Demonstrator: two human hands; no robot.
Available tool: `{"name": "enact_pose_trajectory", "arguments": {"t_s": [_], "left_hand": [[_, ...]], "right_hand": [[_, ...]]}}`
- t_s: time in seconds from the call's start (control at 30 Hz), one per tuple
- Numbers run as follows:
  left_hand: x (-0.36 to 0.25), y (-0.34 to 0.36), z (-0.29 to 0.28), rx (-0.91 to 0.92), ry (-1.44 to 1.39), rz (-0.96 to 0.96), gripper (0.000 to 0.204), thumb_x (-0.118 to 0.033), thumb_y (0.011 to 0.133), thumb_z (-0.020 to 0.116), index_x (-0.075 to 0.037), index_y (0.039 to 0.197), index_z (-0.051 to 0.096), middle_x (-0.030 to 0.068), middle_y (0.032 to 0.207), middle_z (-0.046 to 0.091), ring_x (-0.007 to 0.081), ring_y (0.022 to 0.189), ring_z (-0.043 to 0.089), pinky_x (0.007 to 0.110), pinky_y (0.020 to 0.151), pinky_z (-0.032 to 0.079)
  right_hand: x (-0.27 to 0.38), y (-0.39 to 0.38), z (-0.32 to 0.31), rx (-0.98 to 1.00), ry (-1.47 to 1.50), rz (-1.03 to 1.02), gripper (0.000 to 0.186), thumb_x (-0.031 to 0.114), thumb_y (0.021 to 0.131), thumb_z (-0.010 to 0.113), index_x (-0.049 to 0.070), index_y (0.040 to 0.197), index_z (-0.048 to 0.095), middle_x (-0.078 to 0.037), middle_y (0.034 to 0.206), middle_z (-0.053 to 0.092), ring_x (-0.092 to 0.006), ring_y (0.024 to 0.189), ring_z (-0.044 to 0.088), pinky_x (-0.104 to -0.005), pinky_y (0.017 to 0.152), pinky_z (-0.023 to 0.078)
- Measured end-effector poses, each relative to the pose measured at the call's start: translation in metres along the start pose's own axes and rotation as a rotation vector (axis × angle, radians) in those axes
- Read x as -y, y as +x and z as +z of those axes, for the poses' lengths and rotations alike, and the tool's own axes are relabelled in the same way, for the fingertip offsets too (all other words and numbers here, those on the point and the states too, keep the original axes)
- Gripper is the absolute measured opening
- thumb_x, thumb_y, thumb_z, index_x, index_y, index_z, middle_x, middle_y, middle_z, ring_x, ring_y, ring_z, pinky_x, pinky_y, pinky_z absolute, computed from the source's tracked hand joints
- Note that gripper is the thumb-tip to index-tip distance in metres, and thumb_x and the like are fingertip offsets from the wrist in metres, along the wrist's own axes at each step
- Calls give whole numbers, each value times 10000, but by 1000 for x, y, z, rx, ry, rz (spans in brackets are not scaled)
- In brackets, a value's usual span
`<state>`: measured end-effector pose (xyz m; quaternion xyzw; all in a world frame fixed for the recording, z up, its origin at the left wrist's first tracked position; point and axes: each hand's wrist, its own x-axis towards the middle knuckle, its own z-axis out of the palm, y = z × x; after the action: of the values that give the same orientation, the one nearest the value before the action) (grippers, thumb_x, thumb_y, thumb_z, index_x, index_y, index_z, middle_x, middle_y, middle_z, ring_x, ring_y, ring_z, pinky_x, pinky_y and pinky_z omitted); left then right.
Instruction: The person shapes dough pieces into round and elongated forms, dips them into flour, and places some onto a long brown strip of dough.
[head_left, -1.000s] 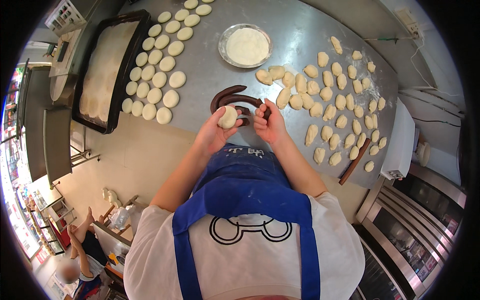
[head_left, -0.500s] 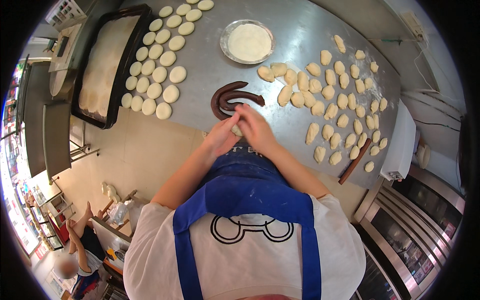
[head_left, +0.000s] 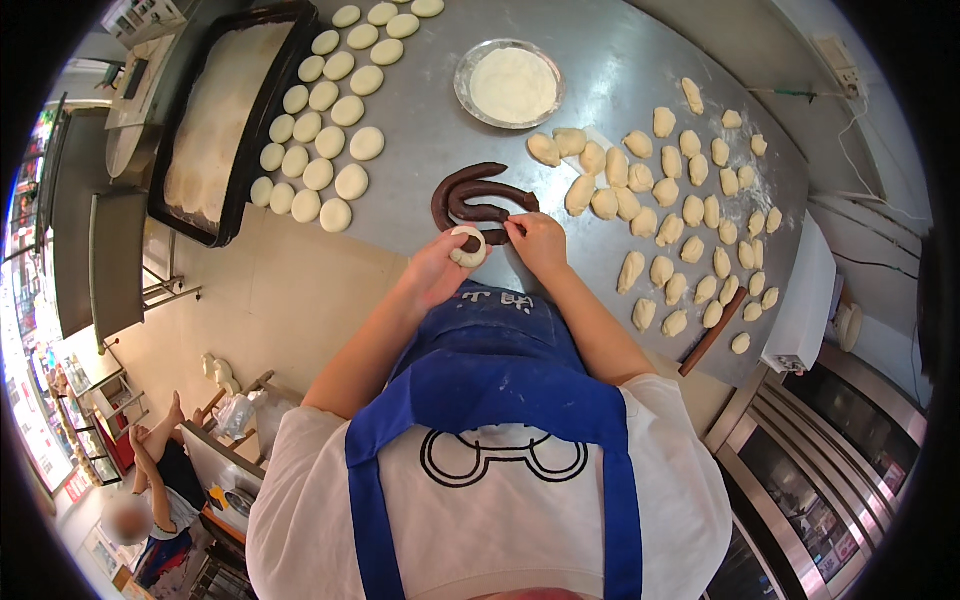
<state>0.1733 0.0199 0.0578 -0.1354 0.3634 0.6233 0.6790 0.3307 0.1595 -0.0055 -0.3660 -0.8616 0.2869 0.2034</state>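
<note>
My left hand (head_left: pixel 437 267) holds a round dough wrapper (head_left: pixel 468 258) with a lump of dark paste (head_left: pixel 471 243) at its middle. Just right of it my right hand (head_left: pixel 540 242) pinches the end of a dark brown paste rope (head_left: pixel 482 190), which lies curled on the steel table (head_left: pixel 620 40). Many lumpy pale dough pieces (head_left: pixel 666 192) are spread to the right of the paste. Several smooth flattened dough rounds (head_left: pixel 349 181) lie in rows to the left. A round metal dish of white flour (head_left: pixel 510 85) stands beyond the paste.
A black baking tray (head_left: pixel 226 120) is at the table's left edge. A wooden rolling pin (head_left: pixel 713 332) lies at the right front, beside a white casing (head_left: pixel 800 310). Steel ovens (head_left: pixel 800 475) stand lower right. A seated person (head_left: pixel 155 500) is at the lower left, near metal racks.
The dough wrapper now shows dark paste at its middle. My right hand came over my left hand, covering the dough, then moved back right to the paste rope.
</note>
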Motion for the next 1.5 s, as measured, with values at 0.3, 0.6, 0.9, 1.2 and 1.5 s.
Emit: {"name": "enact_pose_trajectory", "arguments": {"t_s": [0.3,0.6,0.9,1.2,1.5], "left_hand": [[2,2,12,16,-12,18,277,-129,1022,482,20,1255,493,153,1203,574,318,1154,579,428,1058,465],[4,11,11,158,154,243,209,-166,985,596,-71,1171,578,68,1128,619,199,1071,597,395,955,505],[-35,-53,35,65,-20,416,359,-111,970,558,-50,1314,471,87,1151,593,202,1063,607,360,895,539],[-49,-77,19,157,-44,598,352,-56,949,488,-48,1301,478,60,1190,545,155,1122,527,310,961,444],[-82,-123,0,193,-146,878,424,-95,998,488,-66,1413,406,48,1288,495,130,1177,482,303,1011,402]], "right_hand": [[-2,3,-5,44,-44,84,132,211,777,734,86,814,754,-94,751,704,-277,697,674,-391,676,540],[77,20,-63,-33,405,-113,83,99,828,734,34,880,731,-104,822,708,-241,769,674,-338,710,526],[131,34,-34,34,328,-506,278,184,949,561,3,1122,680,-176,1250,579,-308,1113,571,-425,951,464],[203,72,5,349,573,-501,492,340,984,338,-24,1041,663,-200,1328,575,-360,1296,464,-462,1082,355],[258,81,58,315,870,-274,372,264,973,399,2,1030,657,-184,1211,627,-336,1259,501,-436,1050,397]]}}
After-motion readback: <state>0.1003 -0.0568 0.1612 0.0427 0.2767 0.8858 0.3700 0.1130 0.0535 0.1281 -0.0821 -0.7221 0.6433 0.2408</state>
